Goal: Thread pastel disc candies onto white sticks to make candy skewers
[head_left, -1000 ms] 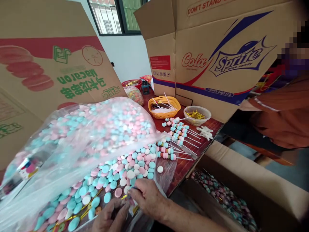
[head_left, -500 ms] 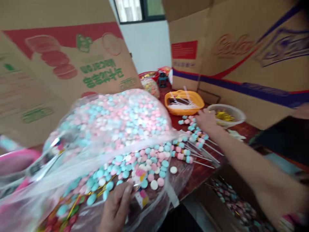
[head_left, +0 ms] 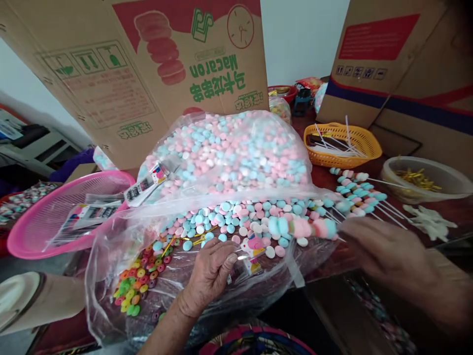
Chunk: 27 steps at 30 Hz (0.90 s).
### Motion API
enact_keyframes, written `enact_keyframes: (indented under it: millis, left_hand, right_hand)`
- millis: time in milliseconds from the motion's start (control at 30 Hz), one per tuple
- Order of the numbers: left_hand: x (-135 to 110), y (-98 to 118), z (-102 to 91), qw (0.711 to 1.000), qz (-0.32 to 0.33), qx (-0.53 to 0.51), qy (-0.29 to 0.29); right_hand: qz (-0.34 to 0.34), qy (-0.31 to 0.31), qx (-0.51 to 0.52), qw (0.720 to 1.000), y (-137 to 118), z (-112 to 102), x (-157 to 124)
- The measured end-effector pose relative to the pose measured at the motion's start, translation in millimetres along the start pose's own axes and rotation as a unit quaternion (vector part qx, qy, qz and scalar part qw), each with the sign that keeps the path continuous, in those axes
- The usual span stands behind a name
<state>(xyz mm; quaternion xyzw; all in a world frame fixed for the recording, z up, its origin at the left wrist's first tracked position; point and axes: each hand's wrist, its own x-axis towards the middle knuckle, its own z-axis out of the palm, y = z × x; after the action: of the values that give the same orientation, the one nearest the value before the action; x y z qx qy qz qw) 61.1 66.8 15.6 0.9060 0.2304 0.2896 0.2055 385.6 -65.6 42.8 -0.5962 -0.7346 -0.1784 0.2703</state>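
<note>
My left hand [head_left: 212, 271] pinches a small clear printed plastic bag [head_left: 253, 248] between thumb and fingers, above the loose candies. Blurred by motion, my right hand [head_left: 391, 261] grips the stick end of a candy skewer [head_left: 303, 228]. Pink and blue pieces are threaded along that skewer, and its tip points left toward the small bag. Beyond both hands lies a large clear bag [head_left: 236, 153] full of pink, blue and white candies, some spilled in front. Finished-looking skewers [head_left: 358, 192] lie in a pile behind my right hand.
Colourful ring candies [head_left: 138, 283] lie at the left front. A pink basket [head_left: 22, 239] holds printed bags. At the right stand an orange basket [head_left: 342, 159] with white sticks and a clear bowl [head_left: 449, 185] of gold ties. Large cartons [head_left: 207, 59] rise behind.
My right hand has come back from beside the skewer pile and now carries a candy skewer toward my left hand. My left hand still holds the small bag. The view has turned left.
</note>
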Motion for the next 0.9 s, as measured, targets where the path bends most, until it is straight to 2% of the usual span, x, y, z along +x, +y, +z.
enact_keyframes:
  millis: [100, 233, 367, 467, 600, 767, 833, 900]
  left_hand:
    - [-5, 5, -7.4, 1.0, -0.025, -0.006, -0.011]
    - [-12, 10, -15.1, 0.997, -0.025, -0.01, -0.068]
    - [-12, 16, -17.8, 0.99, -0.038, -0.033, -0.132]
    - [-8, 21, -18.3, 0.983, -0.056, -0.044, -0.169]
    - [-2, 27, -12.2, 0.971, -0.079, -0.043, -0.222]
    - [4, 32, 0.2, 0.956, -0.127, -0.122, -0.235]
    - [6, 34, 0.6, 0.947, -0.14, -0.162, -0.241]
    - [7, 35, -2.9, 0.931, -0.152, -0.215, -0.253]
  right_hand:
    - [-0.109, 0.002, -0.017, 0.994, -30, 3, 4]
    - [-0.158, -0.045, 0.015, 0.986, -40, -1, 11]
    - [-0.14, -0.113, 0.081, 0.98, -50, 0, 16]
    - [-0.11, -0.135, 0.071, 0.982, -59, 3, 18]
    - [-0.113, -0.169, 0.079, 0.976, -71, 4, 21]
    - [-0.161, -0.204, 0.087, 0.962, -87, 12, 27]
    - [-0.169, -0.216, 0.077, 0.959, -89, 17, 30]
    - [-0.177, -0.202, 0.061, 0.961, -89, 20, 33]
